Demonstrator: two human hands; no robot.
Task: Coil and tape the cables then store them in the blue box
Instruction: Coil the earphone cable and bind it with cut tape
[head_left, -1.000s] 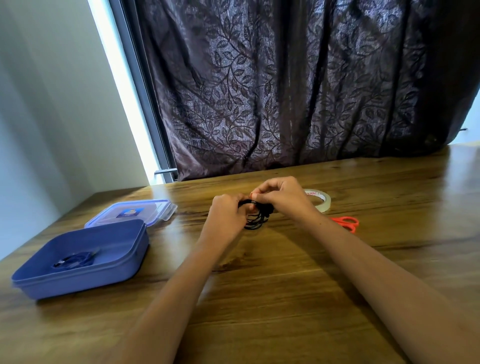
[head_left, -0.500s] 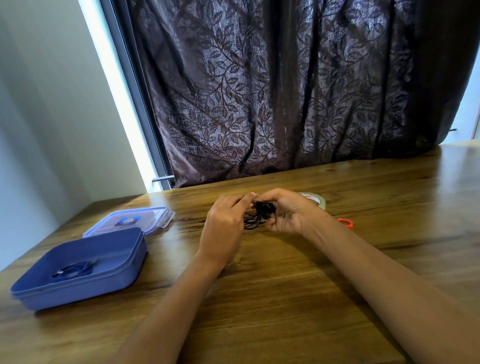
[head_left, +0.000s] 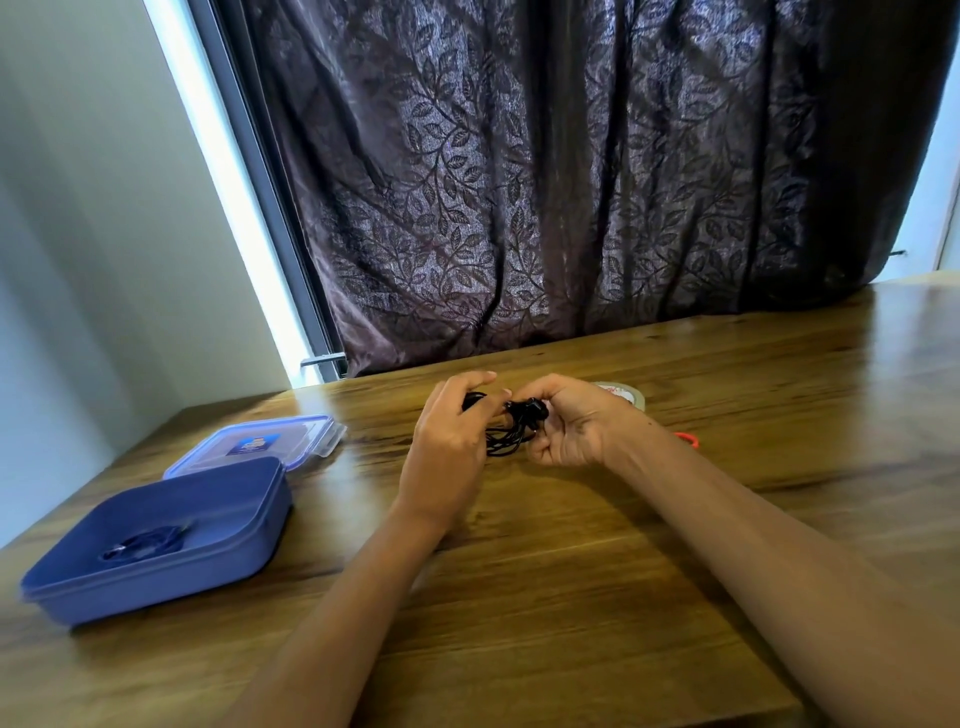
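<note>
Hands meet over the middle of the wooden table (head_left: 571, 597), a little short of its far edge. The left hand (head_left: 447, 441) has its fingers curled over one side of a bundle of black cable (head_left: 511, 434), and the right hand (head_left: 571, 426) grips the other side, fingers folded round the thicker dark end. Loose loops of the cable hang between the two palms, just above the wood or touching it; I cannot tell which.

The blue box (head_left: 171, 582) stands open, well to the left of the left forearm, close to the table's left edge where the wood meets the pale wall. A coiled blue cable (head_left: 145, 543) lies on its floor. The box's clear lid (head_left: 260, 441) lies flat just behind it, touching or nearly touching the back rim. A band of wood separates the box from the left arm.

A tape roll (head_left: 621, 394) lies flat just behind the right hand, partly hidden by it. An orange scissors handle (head_left: 688, 439) peeks out beyond the right wrist; the blades are hidden. To the right of that arm the wood runs on to the frame's edge.

The dark leaf-patterned curtain (head_left: 571, 182) hangs along the far edge, its hem resting at table level.
</note>
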